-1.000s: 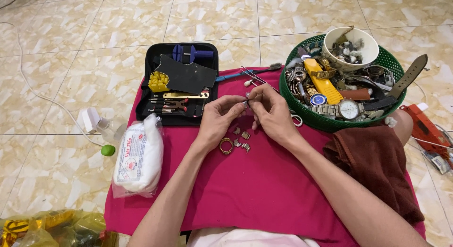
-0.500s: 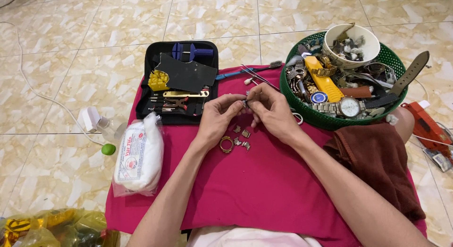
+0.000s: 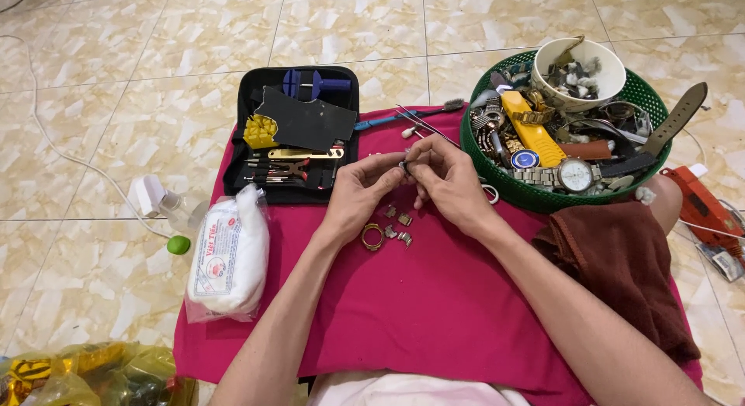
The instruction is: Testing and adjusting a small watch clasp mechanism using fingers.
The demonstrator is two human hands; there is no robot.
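Nearest the camera, a pink cloth (image 3: 434, 313) covers the person's lap and the floor, with a bagged white bundle (image 3: 230, 255) on its left edge and a brown rag (image 3: 621, 266) on its right. On the cloth, just below the hands, lie a gold ring-shaped watch case (image 3: 372, 237) and a few loose metal links (image 3: 397, 226), close together but apart from the fingers.

The likeliest mishap is a drop: the small metal part (image 3: 404, 167) is pinched only at the fingertips, so a slip could send it onto the cloth among the links, or off onto the tiled floor (image 3: 155, 33) where it would be hard to spot. A wrist brushing the loose links could scatter them too.

The left hand (image 3: 358, 195) is nearly closed, thumb and forefinger nipped together on the part. The right hand (image 3: 450, 185) meets it from the other side, its fingers curled and pinching the same piece; whether it also holds a tool cannot be told.

Beyond the hands sit an open black tool case (image 3: 299, 134), and to the right a green basket (image 3: 497, 177) heaped with watches and straps, a white bowl (image 3: 578, 74) resting in it
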